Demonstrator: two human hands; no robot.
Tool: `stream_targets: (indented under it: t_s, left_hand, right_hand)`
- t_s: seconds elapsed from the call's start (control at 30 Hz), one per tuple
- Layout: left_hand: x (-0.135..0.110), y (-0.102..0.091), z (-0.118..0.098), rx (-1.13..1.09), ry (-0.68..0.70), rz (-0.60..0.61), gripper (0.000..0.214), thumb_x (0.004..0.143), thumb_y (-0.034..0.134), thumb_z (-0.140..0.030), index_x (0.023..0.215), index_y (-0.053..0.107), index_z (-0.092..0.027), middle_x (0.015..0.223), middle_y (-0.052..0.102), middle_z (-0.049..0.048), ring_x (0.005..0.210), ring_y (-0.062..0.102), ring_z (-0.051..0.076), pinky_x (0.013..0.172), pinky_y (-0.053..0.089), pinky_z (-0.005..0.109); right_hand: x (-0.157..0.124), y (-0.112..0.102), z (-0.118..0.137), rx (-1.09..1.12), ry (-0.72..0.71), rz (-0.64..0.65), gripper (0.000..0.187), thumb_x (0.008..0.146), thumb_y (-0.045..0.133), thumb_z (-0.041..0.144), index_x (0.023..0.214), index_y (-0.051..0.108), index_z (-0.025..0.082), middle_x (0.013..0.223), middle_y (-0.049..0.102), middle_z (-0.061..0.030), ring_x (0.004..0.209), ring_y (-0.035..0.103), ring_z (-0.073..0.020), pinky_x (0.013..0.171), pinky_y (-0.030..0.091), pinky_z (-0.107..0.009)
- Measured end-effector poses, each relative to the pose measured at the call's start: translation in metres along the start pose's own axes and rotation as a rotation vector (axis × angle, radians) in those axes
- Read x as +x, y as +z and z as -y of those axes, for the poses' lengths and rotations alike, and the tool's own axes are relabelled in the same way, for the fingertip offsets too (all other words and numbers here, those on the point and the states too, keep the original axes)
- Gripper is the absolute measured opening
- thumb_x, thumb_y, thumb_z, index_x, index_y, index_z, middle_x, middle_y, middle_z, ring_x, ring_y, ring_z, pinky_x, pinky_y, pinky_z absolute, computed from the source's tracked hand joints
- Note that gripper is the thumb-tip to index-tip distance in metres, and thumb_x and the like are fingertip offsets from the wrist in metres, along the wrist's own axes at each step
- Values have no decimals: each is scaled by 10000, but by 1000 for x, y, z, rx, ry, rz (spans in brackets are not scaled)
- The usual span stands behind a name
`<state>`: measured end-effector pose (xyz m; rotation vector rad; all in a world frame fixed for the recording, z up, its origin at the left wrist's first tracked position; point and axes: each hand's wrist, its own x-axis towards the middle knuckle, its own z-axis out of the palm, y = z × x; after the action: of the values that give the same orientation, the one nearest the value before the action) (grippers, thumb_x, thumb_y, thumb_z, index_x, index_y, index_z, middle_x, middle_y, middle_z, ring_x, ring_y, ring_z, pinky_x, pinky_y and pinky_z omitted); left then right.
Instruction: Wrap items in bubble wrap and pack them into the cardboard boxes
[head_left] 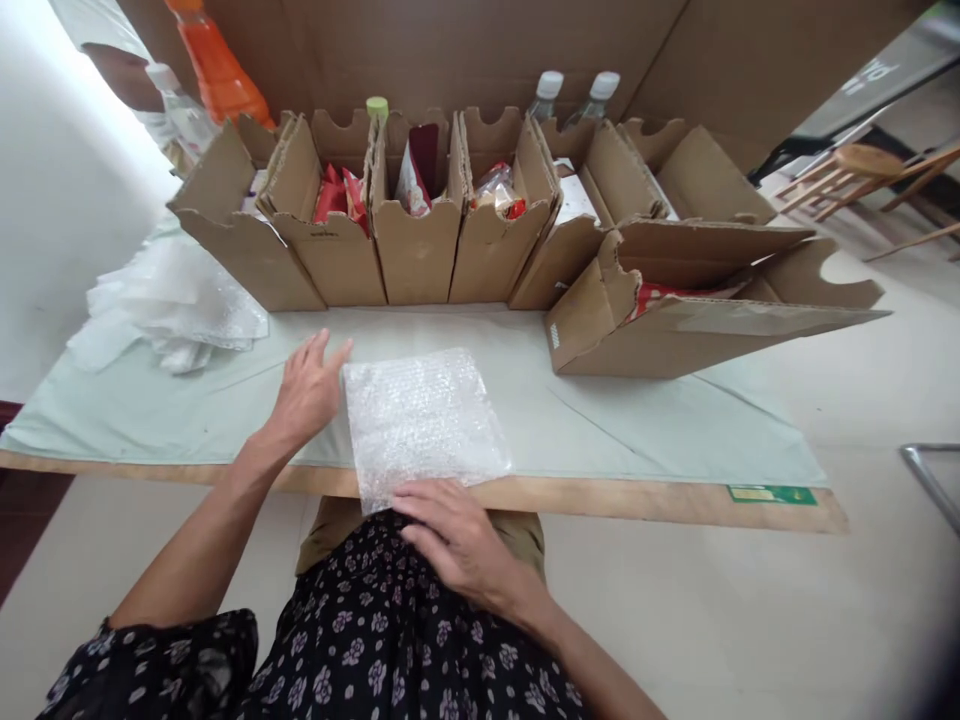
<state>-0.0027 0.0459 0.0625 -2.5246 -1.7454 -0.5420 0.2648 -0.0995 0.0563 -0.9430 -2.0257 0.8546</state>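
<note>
A square bubble-wrap pouch (422, 420) lies flat on the pale green table cover (637, 420), overhanging the front edge. My left hand (306, 393) rests open beside its left edge, fingers stretched out and touching the cover. My right hand (456, 540) lies at the pouch's near edge, fingers flat and together against the bubble wrap.
A row of cardboard bins (416, 225) with snack packets stands at the back; one bin (675, 310) lies tipped on its side at right. A heap of bubble wrap (176, 300) sits at left. Bottles (217, 70) stand behind the bins. Wooden chair (862, 175) far right.
</note>
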Motion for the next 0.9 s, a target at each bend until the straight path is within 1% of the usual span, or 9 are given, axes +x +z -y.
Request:
stream_targets:
  t_s: [0.07,0.13,0.27,0.37,0.5,0.63,0.73,0.83,0.9]
  left_hand:
    - [-12,-12,5,-51,10,9,586,888,460,-21,1442,559,-186,1582,479,182,1494,423,371,1155,415,628]
    - [-38,-25,-1,-132,118,78,580,893,506,-67,1449,552,-228,1613,454,128,1529,369,343,1207,372,603]
    - [-87,-32,-38,-224,280,320,633,895,599,-183,1512,484,-259,1678,361,99,1567,286,351,1258,270,642]
    - [-98,-19,-63,-222,325,366,660,883,690,-319,1503,486,-225,1635,428,139,1547,323,370,1249,274,660]
    - [-91,-5,-70,-233,313,298,588,858,721,-307,1415,569,-197,1570,515,161,1508,400,376,1238,283,667]
    - [-83,-14,-60,-426,174,161,292,882,547,-118,1107,720,-190,1304,733,116,1289,644,293,1173,422,591]
    - [-73,-26,-54,-624,-67,247,240,876,537,-164,999,739,-203,988,807,42,909,754,207,861,609,368]
    - [-58,-28,-53,-694,-262,308,189,889,583,-304,891,741,-200,797,765,7,706,693,166,632,545,256]
    - [-50,-23,-53,-701,-311,280,210,879,598,-354,832,731,-198,755,738,3,687,664,159,620,517,247]
  right_hand:
    - [-6,-18,-11,-133,31,-45,324,1017,540,145,1306,653,237,1271,744,-37,1187,674,-178,1028,560,-428]
    - [-18,-43,-28,-352,51,-81,404,980,510,60,1324,645,225,1305,728,-66,1235,653,-217,1017,553,-461]
    - [-32,-72,-59,-705,19,25,491,914,489,-16,1329,651,191,1436,643,-129,1366,563,-323,930,547,-477]
    - [-22,-67,-67,-712,-55,60,372,926,510,-1,1171,714,190,1406,666,-130,1370,564,-331,923,540,-468]
    - [-6,-61,-57,-472,-58,-63,251,981,530,72,1081,703,224,1257,750,-79,1279,640,-262,957,539,-439]
    - [-8,-69,-39,-225,77,-169,210,1014,531,152,1124,673,262,1003,778,-21,943,725,-182,832,571,-350]
    - [-15,-73,-36,-136,191,-170,276,979,630,276,1256,628,281,1013,767,-24,965,714,-208,864,583,-374]
    - [-19,-68,-44,-114,309,-117,577,917,712,360,1451,511,279,1116,760,-50,1048,707,-244,940,577,-423]
    - [-17,-60,-54,-138,401,-157,532,936,675,368,1437,532,263,1059,766,-54,963,720,-237,883,588,-401]
